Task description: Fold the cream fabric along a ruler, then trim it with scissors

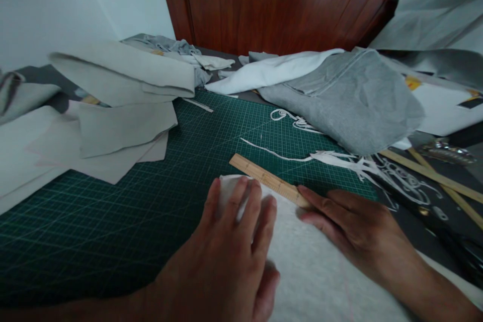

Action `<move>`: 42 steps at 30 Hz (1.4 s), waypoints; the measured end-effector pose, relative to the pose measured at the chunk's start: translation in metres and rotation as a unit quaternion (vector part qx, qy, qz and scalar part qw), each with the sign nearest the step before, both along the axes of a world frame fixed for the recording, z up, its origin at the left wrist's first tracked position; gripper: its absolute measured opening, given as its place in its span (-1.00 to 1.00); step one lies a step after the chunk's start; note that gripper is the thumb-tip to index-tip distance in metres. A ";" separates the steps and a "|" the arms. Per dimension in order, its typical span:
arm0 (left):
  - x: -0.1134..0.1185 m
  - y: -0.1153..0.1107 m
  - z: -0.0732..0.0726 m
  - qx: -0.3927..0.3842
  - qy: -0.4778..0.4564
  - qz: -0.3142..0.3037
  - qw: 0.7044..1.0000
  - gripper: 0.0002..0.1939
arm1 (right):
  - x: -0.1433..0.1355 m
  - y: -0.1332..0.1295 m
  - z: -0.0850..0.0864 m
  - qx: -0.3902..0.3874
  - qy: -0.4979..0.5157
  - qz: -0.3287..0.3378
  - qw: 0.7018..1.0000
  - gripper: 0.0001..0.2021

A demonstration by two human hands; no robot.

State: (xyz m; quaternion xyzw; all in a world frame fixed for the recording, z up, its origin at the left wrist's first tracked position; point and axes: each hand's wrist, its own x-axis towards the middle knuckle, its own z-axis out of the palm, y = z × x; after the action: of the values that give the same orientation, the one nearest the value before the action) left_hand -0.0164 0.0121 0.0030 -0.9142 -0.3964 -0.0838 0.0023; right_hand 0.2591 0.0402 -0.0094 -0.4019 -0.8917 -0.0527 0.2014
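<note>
A short wooden ruler [267, 179] lies slantwise along the top edge of a pale grey piece of fabric [309, 266]. My right hand [362, 231] pinches the ruler's right end between thumb and fingers. Flat on the fabric, near its upper left corner, rests my left hand [234, 246] with fingers spread. Its fingertips press close to the fabric's edge, just below the ruler. Beneath both is a green cutting mat [124, 226] with a fine grid.
Fabric pieces [128, 131] lie at the left, and folded grey cloth [339, 100] at the back right. White offcut strips [335, 158] cross the mat. Black-handled scissors [433, 221] and long wooden strips [437, 176] lie to the right. A red-brown wooden panel [279, 5] stands behind.
</note>
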 end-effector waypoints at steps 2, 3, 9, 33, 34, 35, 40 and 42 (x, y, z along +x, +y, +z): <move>-0.001 -0.001 0.002 0.007 0.008 0.016 1.000 -0.25 | 0.000 -0.001 0.000 0.000 0.007 -0.001 1.000 -0.61; -0.001 -0.001 0.002 0.017 0.012 0.021 1.000 -0.23 | 0.001 -0.001 0.000 0.003 0.008 -0.001 1.000 -0.63; 0.001 0.001 0.004 0.084 0.033 0.009 0.996 -0.23 | 0.005 -0.005 0.000 0.006 0.005 0.017 1.000 -0.68; -0.004 0.002 -0.001 0.049 -0.024 0.022 0.998 -0.37 | 0.031 -0.013 0.022 -0.116 0.029 0.047 0.992 -0.72; -0.003 0.002 -0.003 0.054 -0.030 0.021 0.998 -0.37 | 0.029 -0.014 0.020 -0.115 0.028 0.048 0.992 -0.73; -0.003 0.003 -0.004 0.056 -0.032 0.020 0.998 -0.36 | 0.026 -0.014 0.018 -0.114 0.029 0.050 0.992 -0.72; 0.000 0.005 -0.001 0.069 -0.043 0.008 0.997 -0.36 | 0.005 -0.013 0.008 -0.118 0.045 0.060 0.990 -0.64; 0.002 0.006 -0.001 0.088 -0.052 -0.027 0.994 -0.42 | -0.005 -0.011 0.008 -0.114 0.048 0.055 0.991 -0.64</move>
State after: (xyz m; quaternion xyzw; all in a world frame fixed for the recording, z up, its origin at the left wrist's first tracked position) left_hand -0.0145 0.0184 0.0024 -0.9154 -0.3620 -0.1659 0.0595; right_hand 0.2537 0.0291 -0.0015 -0.3742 -0.9021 0.0803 0.1993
